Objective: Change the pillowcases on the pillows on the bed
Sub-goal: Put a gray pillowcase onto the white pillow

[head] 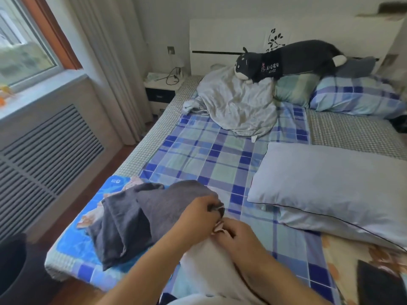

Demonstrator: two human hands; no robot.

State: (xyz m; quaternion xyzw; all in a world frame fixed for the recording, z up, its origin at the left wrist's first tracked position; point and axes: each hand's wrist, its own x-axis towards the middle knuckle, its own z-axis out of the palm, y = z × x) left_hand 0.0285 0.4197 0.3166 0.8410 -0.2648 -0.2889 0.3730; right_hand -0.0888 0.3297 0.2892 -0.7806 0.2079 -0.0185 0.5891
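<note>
Both hands, left [196, 213] pinching the grey pillowcase [141, 216] and right [236, 235] pinching white cloth [204, 260], meet at lower centre; lilac pillow [330, 190] lies rightward, nearer the right hand.

A dark plush cat [295, 59] is laid across the headboard [220, 36] end. A nightstand [161, 89] with a cable [171, 77] is seen beside the curtain [110, 62], near the window [24, 47] and radiator grille [44, 155].
</note>
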